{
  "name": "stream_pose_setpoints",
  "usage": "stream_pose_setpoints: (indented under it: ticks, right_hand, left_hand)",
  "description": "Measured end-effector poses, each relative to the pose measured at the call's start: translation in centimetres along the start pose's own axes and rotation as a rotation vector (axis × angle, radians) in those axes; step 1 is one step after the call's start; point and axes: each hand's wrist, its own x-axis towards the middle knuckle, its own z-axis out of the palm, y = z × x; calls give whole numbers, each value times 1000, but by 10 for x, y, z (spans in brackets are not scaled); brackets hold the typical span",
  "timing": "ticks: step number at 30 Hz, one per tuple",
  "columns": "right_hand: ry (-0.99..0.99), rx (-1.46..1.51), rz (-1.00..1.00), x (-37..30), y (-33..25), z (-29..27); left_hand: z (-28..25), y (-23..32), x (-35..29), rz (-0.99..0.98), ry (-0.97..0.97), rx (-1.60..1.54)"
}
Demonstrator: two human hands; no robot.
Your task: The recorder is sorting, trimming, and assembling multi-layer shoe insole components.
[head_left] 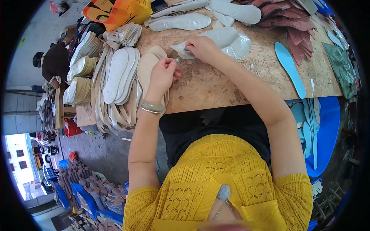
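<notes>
Scuffed, matt grain marks the brown wooden table (219, 88); at its middle a white insole-shaped piece (223, 37) gleams like glossy plastic. At the table's left end, stacked long white insoles (115, 75) shine; toward its right end lie a smooth light-blue insole (289, 68) and crinkled dark-green plastic sheeting (339, 69).

Bare left hand (163, 75) and bare right hand (202, 49): two. Glossy white insoles (223, 36): many, overlapping, not countable. Orange-and-yellow plastic bag (117, 14): one. Crumpled dark-green plastic sheet (340, 71): one. Red plastic bucket (71, 128): one. Dark-clad co-worker (56, 61): one.
</notes>
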Motion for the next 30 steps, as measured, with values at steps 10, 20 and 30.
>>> stream_pose_setpoints:
  ticks: [10,20,30]
  right_hand:
    - [53,345,115,-22,-41,-17]
    - [803,852,303,-61,32,-81]
    - [473,1499,103,-192,1,-97]
  left_hand:
    - [34,16,-4,273,-26,-312]
    - [35,6,12,71,-19,-430]
    - [39,18,37,96,14,-533]
